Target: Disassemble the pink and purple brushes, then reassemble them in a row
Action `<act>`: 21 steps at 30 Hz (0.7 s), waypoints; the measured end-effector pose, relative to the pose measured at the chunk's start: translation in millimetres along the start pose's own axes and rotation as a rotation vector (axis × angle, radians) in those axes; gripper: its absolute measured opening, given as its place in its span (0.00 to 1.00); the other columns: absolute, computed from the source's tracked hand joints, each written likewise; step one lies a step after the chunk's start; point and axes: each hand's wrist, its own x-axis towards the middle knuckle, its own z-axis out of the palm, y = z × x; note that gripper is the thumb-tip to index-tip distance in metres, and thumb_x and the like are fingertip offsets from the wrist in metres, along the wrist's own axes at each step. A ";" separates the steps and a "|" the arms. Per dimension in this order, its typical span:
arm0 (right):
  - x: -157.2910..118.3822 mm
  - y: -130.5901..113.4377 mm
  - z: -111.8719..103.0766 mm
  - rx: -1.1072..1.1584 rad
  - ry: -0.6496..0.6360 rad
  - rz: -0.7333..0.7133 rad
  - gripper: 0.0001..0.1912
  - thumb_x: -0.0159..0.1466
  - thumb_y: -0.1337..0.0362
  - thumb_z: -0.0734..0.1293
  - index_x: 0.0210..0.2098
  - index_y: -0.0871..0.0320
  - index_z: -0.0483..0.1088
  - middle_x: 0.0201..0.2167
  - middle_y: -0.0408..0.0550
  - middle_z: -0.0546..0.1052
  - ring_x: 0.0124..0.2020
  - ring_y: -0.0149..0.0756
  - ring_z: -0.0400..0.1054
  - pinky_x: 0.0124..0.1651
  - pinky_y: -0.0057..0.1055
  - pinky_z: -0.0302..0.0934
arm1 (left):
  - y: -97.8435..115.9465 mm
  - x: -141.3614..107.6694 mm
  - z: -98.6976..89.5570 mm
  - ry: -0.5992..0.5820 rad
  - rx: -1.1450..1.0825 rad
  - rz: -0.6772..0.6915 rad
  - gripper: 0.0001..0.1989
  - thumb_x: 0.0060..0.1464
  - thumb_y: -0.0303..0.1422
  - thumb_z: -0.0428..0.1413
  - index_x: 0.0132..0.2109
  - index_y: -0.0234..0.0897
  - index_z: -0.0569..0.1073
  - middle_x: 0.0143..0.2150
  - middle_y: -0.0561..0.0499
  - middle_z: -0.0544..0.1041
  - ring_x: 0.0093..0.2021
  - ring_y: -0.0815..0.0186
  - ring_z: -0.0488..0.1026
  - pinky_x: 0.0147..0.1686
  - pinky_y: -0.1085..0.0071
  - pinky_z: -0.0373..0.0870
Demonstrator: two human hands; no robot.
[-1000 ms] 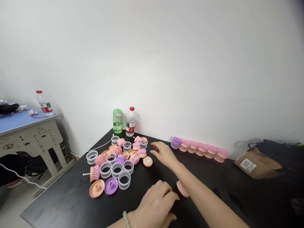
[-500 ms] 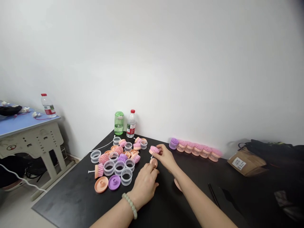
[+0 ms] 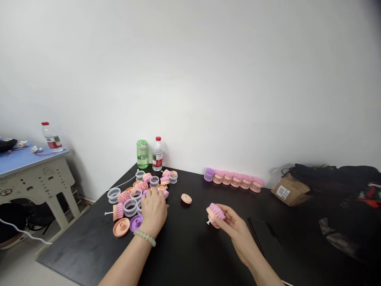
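Pink bristled brush head (image 3: 216, 211) sits in the right hand (image 3: 230, 224), well to the right of the pile, in a narrow grip: the fingers curl under its peach base and leave the bristles uncovered, while a thin white stem (image 3: 208, 221) pokes out toward the left. Holding it by the base like this looks sound, since the bristles stay unsquashed and the stem stays in plain sight. The left hand (image 3: 153, 210), with a jade bead bracelet (image 3: 144, 238) at its wrist, rests over the heap of clear plastic rings (image 3: 130, 207) and brush parts; its fingertips are hidden, so I cannot tell whether it holds anything. A loose peach disc (image 3: 186, 199) lies by itself on the black table (image 3: 184, 250) between the hands, and assembled brushes (image 3: 236, 180) stand in a row near the wall.
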 end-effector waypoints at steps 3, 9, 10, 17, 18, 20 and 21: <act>-1.6 1.6 -0.4 0.016 0.010 -0.021 0.28 0.52 0.51 0.78 0.48 0.57 0.74 0.45 0.54 0.80 0.44 0.47 0.75 0.47 0.40 0.70 | -7.4 4.1 0.7 -0.014 0.016 -0.005 0.08 0.51 0.24 0.60 0.40 0.26 0.77 0.42 0.35 0.75 0.46 0.44 0.70 0.43 0.53 0.66; -1.9 1.5 5.0 0.063 0.093 -0.096 0.29 0.49 0.50 0.79 0.46 0.56 0.75 0.45 0.54 0.80 0.47 0.50 0.75 0.49 0.43 0.69 | -2.2 5.0 -2.1 0.016 -0.090 0.098 0.07 0.56 0.23 0.53 0.39 0.33 0.75 0.50 0.36 0.73 0.49 0.47 0.70 0.45 0.53 0.67; -3.1 -0.3 5.4 0.073 0.098 -0.107 0.29 0.50 0.49 0.79 0.46 0.55 0.75 0.45 0.53 0.80 0.47 0.49 0.75 0.49 0.42 0.70 | 0.9 4.0 -3.3 0.025 -0.131 0.134 0.07 0.57 0.24 0.52 0.39 0.35 0.74 0.52 0.38 0.71 0.51 0.49 0.70 0.47 0.55 0.68; -12.8 -6.7 4.2 0.090 0.024 -0.210 0.24 0.57 0.52 0.76 0.49 0.53 0.72 0.47 0.53 0.79 0.47 0.47 0.74 0.50 0.40 0.68 | 26.7 -10.2 -6.7 -0.229 -0.935 0.294 0.07 0.53 0.26 0.59 0.37 0.40 0.68 0.45 0.49 0.74 0.45 0.61 0.73 0.41 0.68 0.69; -13.8 -5.4 4.7 0.085 0.015 -0.229 0.23 0.58 0.53 0.75 0.50 0.52 0.72 0.47 0.53 0.78 0.48 0.46 0.74 0.51 0.40 0.68 | 29.9 -12.3 -6.1 -0.290 -0.977 0.275 0.11 0.51 0.27 0.61 0.39 0.41 0.67 0.43 0.51 0.75 0.41 0.62 0.73 0.40 0.69 0.68; -15.4 -2.4 6.8 0.074 0.010 -0.269 0.23 0.58 0.55 0.75 0.51 0.51 0.71 0.48 0.51 0.78 0.50 0.45 0.73 0.53 0.38 0.68 | 35.3 -16.1 -4.6 -0.394 -1.030 0.235 0.21 0.46 0.32 0.67 0.44 0.41 0.65 0.38 0.54 0.77 0.37 0.63 0.73 0.37 0.69 0.67; -16.1 -1.4 8.4 0.063 0.007 -0.287 0.22 0.58 0.56 0.75 0.51 0.50 0.70 0.48 0.51 0.78 0.50 0.44 0.73 0.53 0.37 0.68 | 37.3 -17.7 -3.9 -0.433 -1.045 0.223 0.27 0.43 0.35 0.70 0.46 0.41 0.64 0.37 0.55 0.78 0.36 0.62 0.73 0.37 0.69 0.66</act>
